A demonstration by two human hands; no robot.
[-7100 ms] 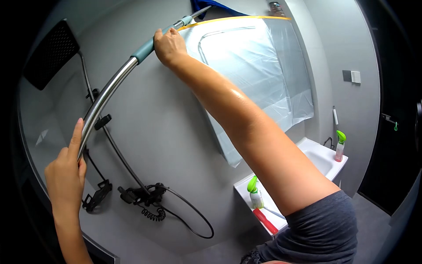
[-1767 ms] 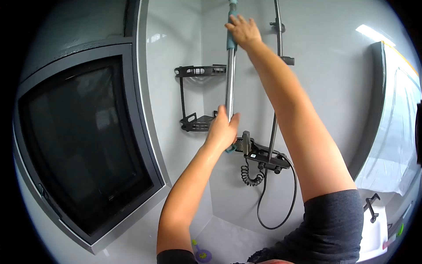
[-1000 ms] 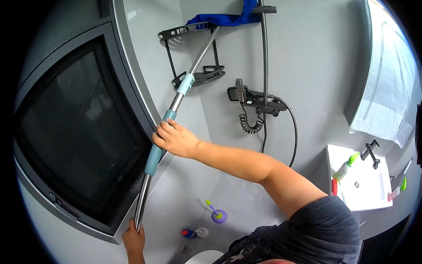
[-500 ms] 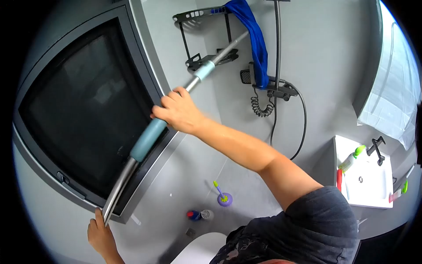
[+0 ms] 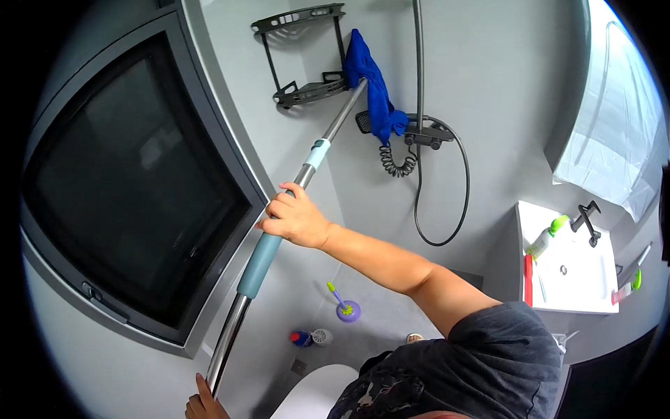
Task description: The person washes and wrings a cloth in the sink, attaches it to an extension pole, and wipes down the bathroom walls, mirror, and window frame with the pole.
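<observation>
A long metal pole [image 5: 231,332] with blue-green grips slants from the lower left up to the wall. My right hand [image 5: 296,217] is closed round its upper part, just above the thick grip. Down at the bottom edge, my left hand [image 5: 204,403] holds the pole's lower end, partly cut off by the frame. A blue cloth [image 5: 377,98] hangs over the pole's far end, beside the corner shelf [image 5: 310,93] and in front of the shower fittings [image 5: 427,136].
A dark framed window [image 5: 132,174] fills the left. On the right are a white sink [image 5: 572,276] with spray bottles and a plastic-covered cabinet [image 5: 614,133]. On the floor stand a purple brush holder [image 5: 348,312] and two bottles [image 5: 301,339], near a white toilet [image 5: 317,394].
Since half a second ago, the pole has turned steeper and the cloth has come down, away from the upper shelf. Both hands have kept their hold, and my left hand is lower and further right.
</observation>
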